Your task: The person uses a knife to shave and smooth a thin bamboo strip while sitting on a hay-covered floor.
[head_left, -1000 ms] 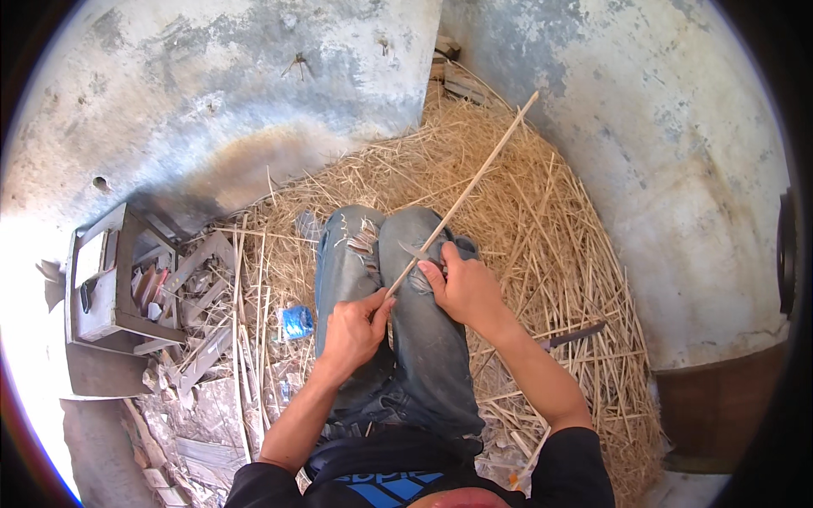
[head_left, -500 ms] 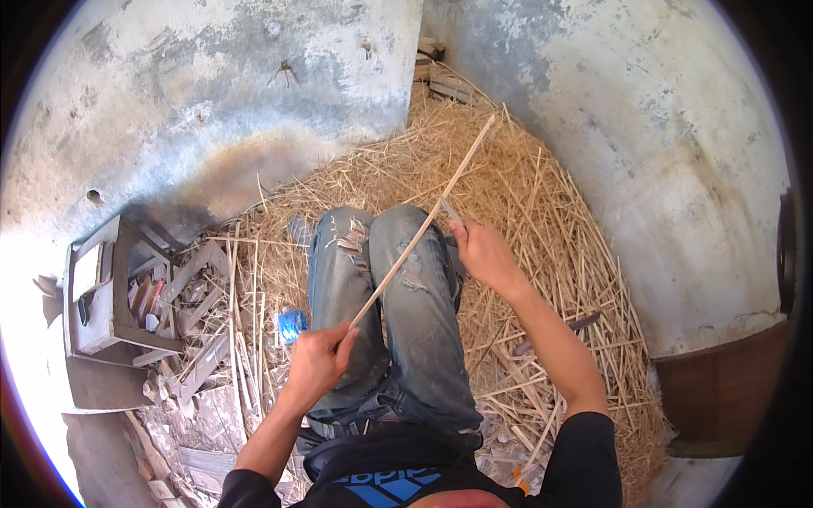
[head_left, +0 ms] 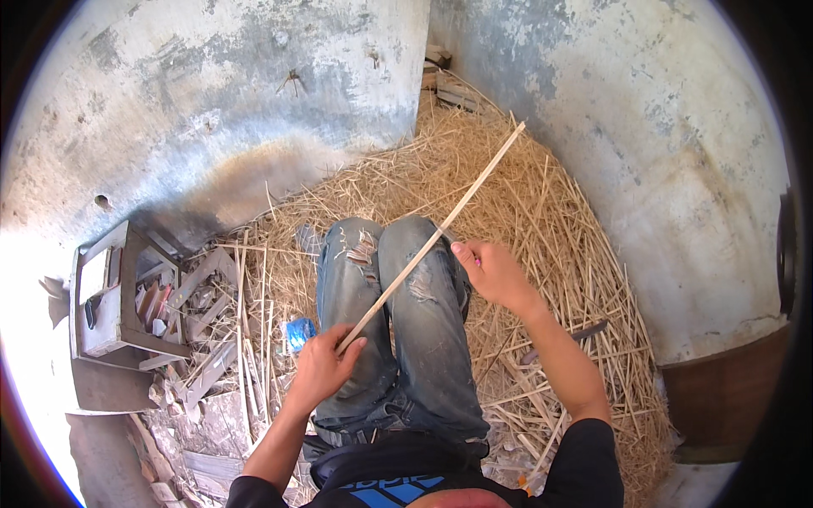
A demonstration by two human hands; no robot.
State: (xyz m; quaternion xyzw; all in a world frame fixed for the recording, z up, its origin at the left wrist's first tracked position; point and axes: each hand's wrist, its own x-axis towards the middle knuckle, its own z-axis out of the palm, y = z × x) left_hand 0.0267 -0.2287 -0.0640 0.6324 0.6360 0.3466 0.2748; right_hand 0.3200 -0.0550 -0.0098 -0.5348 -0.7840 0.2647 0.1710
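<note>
My left hand (head_left: 332,356) grips the lower end of a long pale split stick (head_left: 471,190), which runs diagonally up to the right over my jeans-covered knees (head_left: 406,339). My right hand (head_left: 491,275) is closed on a small knife (head_left: 478,261); a bit of pink handle shows, and its blade, mostly hidden by thumb and stick, meets the stick just above the right knee.
Straw and strips (head_left: 550,212) cover the floor. A weathered wooden cabinet (head_left: 106,322) with debris stands left; a blue bundle (head_left: 300,334) lies by my left leg, a dark long blade (head_left: 589,330) at right. Stained walls (head_left: 669,186) surround me.
My left hand has moved down and left with the stick. My right hand moved up and right with the knife, then slightly down and right. The stick's tip dipped, then shifted right.
</note>
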